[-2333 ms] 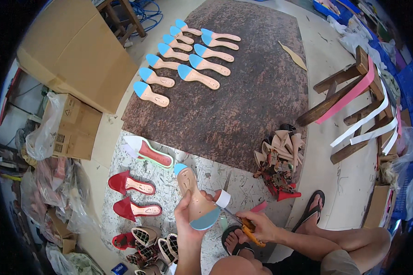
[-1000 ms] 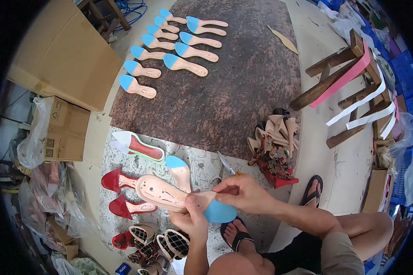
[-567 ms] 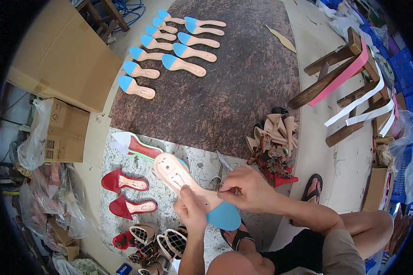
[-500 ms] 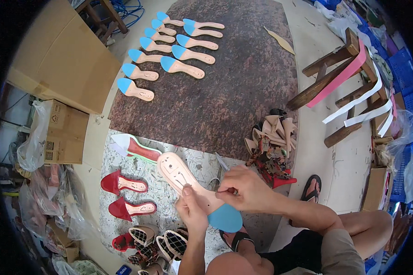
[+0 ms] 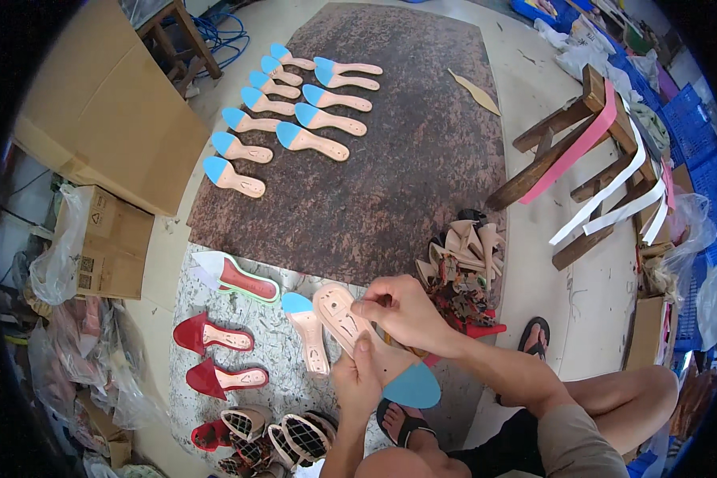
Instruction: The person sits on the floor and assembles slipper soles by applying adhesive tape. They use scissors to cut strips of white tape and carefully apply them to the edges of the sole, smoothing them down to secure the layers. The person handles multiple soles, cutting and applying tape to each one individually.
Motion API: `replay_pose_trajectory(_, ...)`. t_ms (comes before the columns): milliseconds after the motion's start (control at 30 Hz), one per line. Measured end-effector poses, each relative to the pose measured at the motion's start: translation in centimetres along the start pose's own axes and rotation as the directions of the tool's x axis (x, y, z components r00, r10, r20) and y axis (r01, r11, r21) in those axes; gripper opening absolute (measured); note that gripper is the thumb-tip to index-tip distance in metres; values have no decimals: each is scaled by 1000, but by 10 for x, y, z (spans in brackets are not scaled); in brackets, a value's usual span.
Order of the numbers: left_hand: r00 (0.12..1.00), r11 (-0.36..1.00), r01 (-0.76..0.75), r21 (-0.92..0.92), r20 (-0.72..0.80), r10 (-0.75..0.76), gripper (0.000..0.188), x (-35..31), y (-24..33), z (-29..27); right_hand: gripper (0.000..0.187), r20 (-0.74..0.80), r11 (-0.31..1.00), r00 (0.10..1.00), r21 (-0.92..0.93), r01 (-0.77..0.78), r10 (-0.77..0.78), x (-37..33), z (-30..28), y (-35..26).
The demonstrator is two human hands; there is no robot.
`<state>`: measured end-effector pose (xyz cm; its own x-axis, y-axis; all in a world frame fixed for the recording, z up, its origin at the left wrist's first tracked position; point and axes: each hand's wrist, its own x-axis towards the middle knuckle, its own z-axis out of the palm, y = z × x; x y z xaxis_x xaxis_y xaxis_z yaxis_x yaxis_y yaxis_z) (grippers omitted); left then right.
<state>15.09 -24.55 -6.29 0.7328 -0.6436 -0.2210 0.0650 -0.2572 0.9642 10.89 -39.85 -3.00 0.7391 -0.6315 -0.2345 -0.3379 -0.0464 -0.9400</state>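
Observation:
My left hand (image 5: pixel 357 384) grips a beige insole (image 5: pixel 392 360) with a blue toe part, thumb on top of its middle. The insole lies at a slant, its heel up and left, its blue toe toward me. My right hand (image 5: pixel 406 312) is curled in a pinch at the insole's edge near the heel; whatever its fingertips hold is hidden. Just left of the held piece, a second blue-toed insole (image 5: pixel 307 333) lies on the white speckled board (image 5: pixel 275 327). Beside it are two red pointed shoe pieces (image 5: pixel 223 337) and a green-edged white shoe piece (image 5: pixel 245 280).
Several blue-toed insoles (image 5: pixel 317 142) lie in two columns on the dark mottled board (image 5: pixel 382 183). Heels and patterned shoe parts (image 5: pixel 458 275) are heaped at right. A wooden stool (image 5: pixel 546 175) carries pink and white strips. Cardboard boxes (image 5: pixel 115 243) stand left; more shoes (image 5: pixel 299 438) sit near.
My right hand has moved from the insole's waist up to its heel edge. The held insole has shifted slightly right and nearer, and the second insole now shows beside it.

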Motion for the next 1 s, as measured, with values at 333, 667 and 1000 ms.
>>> replay_pose_trajectory(333, 985, 996, -40, -82, 162, 52, 21, -12, -9, 3, 12, 85, 948, 966, 228, 220, -244, 11, 15, -12)
replay_pose_trajectory(667, 984, 985, 41, -167, 179, -11, 19, -13, -8, 6, 30, 173, 879, 892, -169, 445, -418, 4, -7, -25)
replay_pose_trajectory(1000, 795, 308, 591, -745, 602, -71, 41, 5, 24, -10, 25, 22, 859, 866, 147, 491, -499, -4, -20, -42)
